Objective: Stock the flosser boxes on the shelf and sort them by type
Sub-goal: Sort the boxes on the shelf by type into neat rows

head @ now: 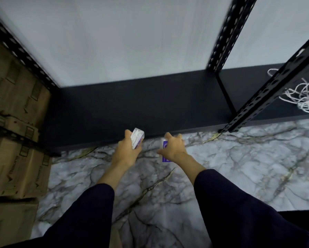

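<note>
- Flosser boxes, head view: we see two small packs, one per hand, both held out over the front edge of the low black shelf board (141, 104).
- The clear plastic flosser box with a purple end (137, 140) sits in our left hand (126, 152), fingers and thumb curled round it; the box sticks out at about 1 o'clock from the palm, towards the shelf.
- The purple-and-white flosser box (164, 149) is under our right hand (172, 148), whose fingers wrap over it from above; the box shows at 8 o'clock of the hand, mostly hidden.
- We judge that one box per hand keeps the two types apart for sorting.
- The shelf board in front of us carries no boxes yet, so stocking looks barely begun.
- Around us: black perforated steel uprights (229, 33), brown cardboard cartons (15, 140) at 9 o'clock, a tangle of white cord (304, 97) at 3 o'clock, and grey marble-patterned floor (239, 167) below.
</note>
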A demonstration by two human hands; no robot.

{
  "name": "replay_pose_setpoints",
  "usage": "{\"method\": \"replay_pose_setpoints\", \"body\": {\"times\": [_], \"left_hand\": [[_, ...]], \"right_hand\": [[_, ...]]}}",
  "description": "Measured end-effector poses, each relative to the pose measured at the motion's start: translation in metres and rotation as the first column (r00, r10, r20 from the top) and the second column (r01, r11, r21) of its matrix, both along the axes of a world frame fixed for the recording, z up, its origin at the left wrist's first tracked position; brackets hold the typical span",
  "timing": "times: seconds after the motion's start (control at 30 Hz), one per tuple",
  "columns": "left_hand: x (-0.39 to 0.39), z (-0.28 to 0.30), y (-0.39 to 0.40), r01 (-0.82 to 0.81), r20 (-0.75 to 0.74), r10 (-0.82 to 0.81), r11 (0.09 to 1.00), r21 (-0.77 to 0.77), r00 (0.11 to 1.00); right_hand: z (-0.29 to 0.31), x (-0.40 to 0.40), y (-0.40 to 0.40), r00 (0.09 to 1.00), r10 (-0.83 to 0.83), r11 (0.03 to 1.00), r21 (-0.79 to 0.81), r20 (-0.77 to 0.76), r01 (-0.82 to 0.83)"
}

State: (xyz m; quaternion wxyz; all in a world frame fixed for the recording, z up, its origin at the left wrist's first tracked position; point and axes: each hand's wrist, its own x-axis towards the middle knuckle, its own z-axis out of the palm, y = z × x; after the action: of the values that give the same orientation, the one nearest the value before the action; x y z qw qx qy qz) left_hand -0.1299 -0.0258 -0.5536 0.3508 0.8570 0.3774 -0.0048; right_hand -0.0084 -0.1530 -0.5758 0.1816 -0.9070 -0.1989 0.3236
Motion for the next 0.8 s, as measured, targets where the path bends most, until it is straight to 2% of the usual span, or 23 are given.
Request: {"method": "replay_pose_setpoints", "body": {"times": [0.13,0.33,0.47,0.57,0.7,0.8], "left_hand": [[-0.001,0.079,-0.006,0.004,0.035,-0.007,0.995,0.104,0.999],[-0.003,0.199,-0.023,-0.016,0.306,-0.055,0.974,0.225,0.951],[0.001,0.274,-0.040,0.046,0.494,-0.192,0.955,0.292,0.848],[0.010,0.324,-0.050,0.088,0.552,-0.285,0.930,0.356,0.783],[0.029,0.378,-0.058,0.109,0.621,-0.349,0.914,0.390,0.702],[0.050,0.407,-0.059,0.097,0.673,-0.372,0.907,0.410,0.639]], "right_hand": [[0.092,0.006,-0.015,0.977,0.032,0.990,0.125,0.211,-0.059],[0.226,0.003,-0.049,0.905,-0.071,0.921,0.376,0.419,-0.102],[0.301,0.003,-0.069,0.833,-0.184,0.805,0.566,0.522,-0.177],[0.346,0.012,-0.081,0.798,-0.272,0.676,0.697,0.538,-0.239],[0.397,0.030,-0.092,0.726,-0.403,0.537,0.786,0.558,-0.307],[0.425,0.049,-0.094,0.676,-0.524,0.425,0.847,0.518,-0.319]]}}
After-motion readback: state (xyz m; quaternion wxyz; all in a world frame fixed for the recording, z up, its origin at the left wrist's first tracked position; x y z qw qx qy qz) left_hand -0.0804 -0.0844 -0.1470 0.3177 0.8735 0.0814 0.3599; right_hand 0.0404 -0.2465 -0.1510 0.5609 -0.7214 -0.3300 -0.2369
